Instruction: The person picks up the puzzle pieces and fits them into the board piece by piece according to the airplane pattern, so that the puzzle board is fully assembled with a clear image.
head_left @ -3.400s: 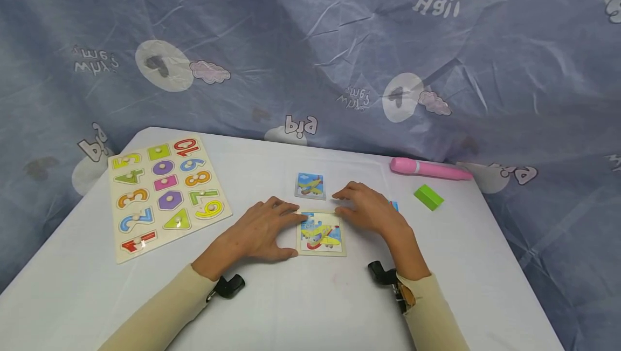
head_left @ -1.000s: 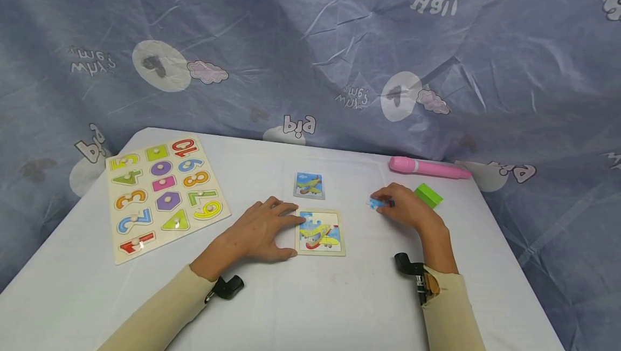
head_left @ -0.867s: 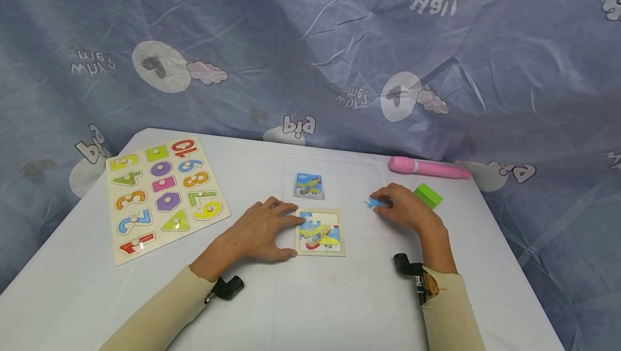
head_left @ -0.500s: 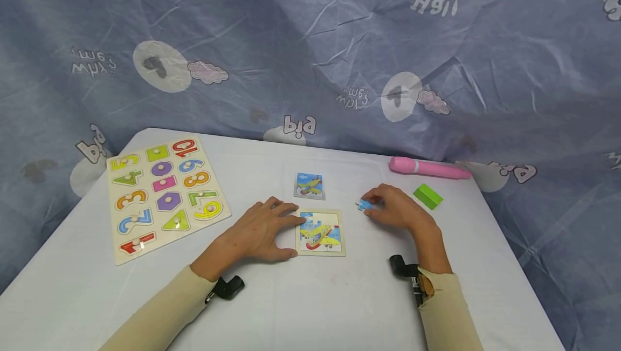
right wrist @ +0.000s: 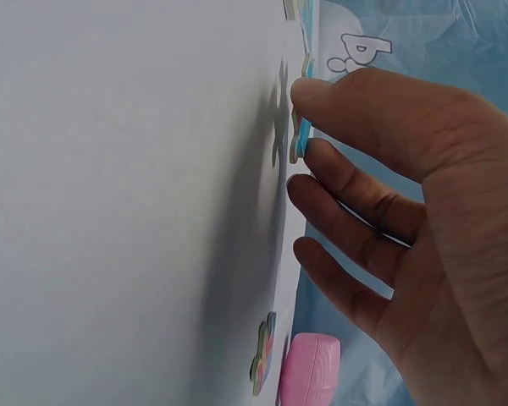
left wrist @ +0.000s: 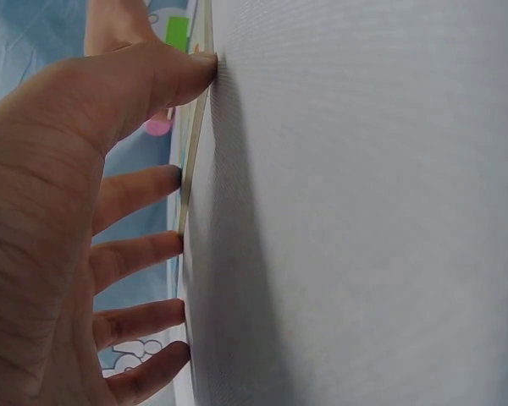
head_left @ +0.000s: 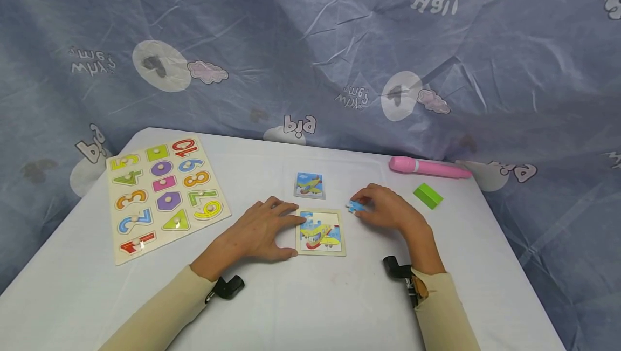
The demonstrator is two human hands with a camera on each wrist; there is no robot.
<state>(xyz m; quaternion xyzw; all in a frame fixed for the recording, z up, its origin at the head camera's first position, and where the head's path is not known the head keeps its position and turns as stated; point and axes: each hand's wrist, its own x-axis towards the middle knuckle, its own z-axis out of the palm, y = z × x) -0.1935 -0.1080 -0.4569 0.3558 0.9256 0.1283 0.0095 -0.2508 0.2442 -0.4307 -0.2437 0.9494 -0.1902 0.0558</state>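
My right hand [head_left: 383,208] pinches a blue jigsaw piece [head_left: 356,206] between thumb and fingers. The piece is above the table, right of the puzzle tray; in the right wrist view it [right wrist: 303,135] casts a shadow on the white cloth. My left hand [head_left: 259,231] lies with spread fingers at the puzzle tray [head_left: 343,246], thumb and index finger touching its left side. Inside the tray, several fitted pieces form a yellow airplane, and pale bare board shows along its upper part. Behind the tray lies a small airplane picture card [head_left: 309,185].
A number-and-shape peg board [head_left: 151,244] lies at left. On the right are a green block [head_left: 428,196] and a pink marker-shaped object [head_left: 432,169]. Another jigsaw piece [right wrist: 262,353] shows low in the right wrist view. A printed blue cloth [head_left: 271,60] hangs behind the table.
My right hand has gone from the tray to the right, taken up the blue jigsaw piece and carried it back left toward the tray. My left hand has stayed in place.
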